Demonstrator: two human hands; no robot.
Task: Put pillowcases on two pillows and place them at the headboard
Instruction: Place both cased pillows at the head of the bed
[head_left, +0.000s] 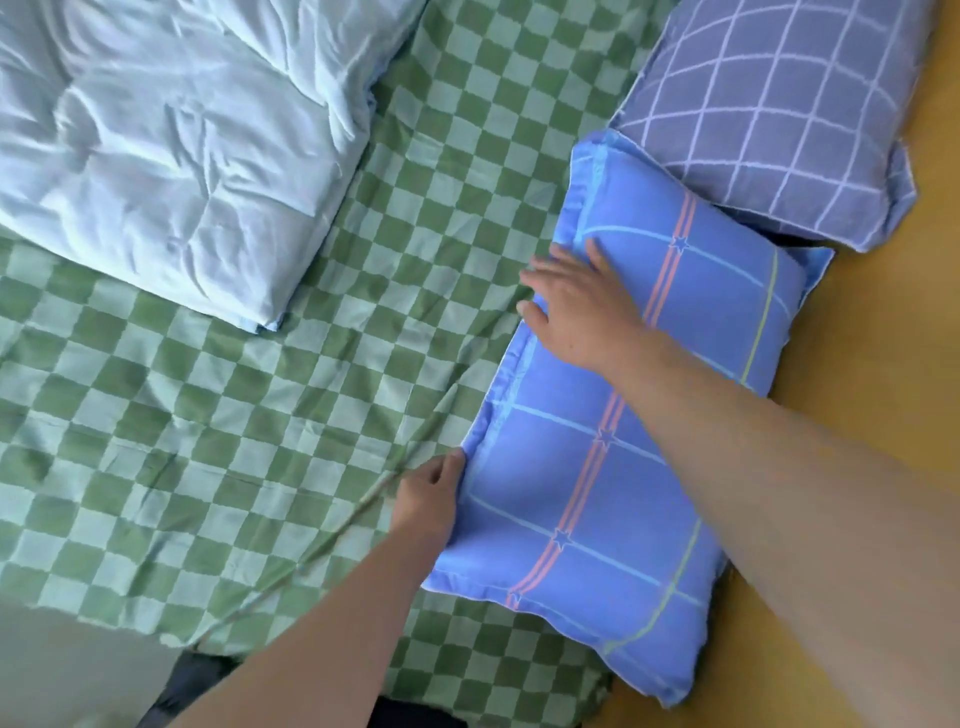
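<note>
Green-checked sheet (291, 415) covers the bed, with a pale blue quilt (171, 135) folded at the far left. Along the right edge runs a yellow wooden board (862, 364), which I take to be the headboard.

Both pillows already wear their cases. The grey pillow (779, 114), with its white grid, lies at the far right against the board. The blue pillow (623, 441), crossed by pink and pale stripes, lies nearer, its far corner just beside the grey one and its long side along the board. So the casing looks done, and both pillows are at the headboard; what seems left is only squaring and smoothing the blue pillow, and perhaps lining it up with the grey one.

The right hand (582, 306) reaches in from the near right, forearm crossing over the pillow. Its fingers are spread and fairly straight, lying flat on the pillow's left edge near the far end; it presses or pats and grips nothing.

The left hand (431, 499) comes in from the near edge, low over the sheet. Its fingers are curled and pinch the flat border of the blue pillow at the left side, about midway along, as if to tug it straight.
</note>
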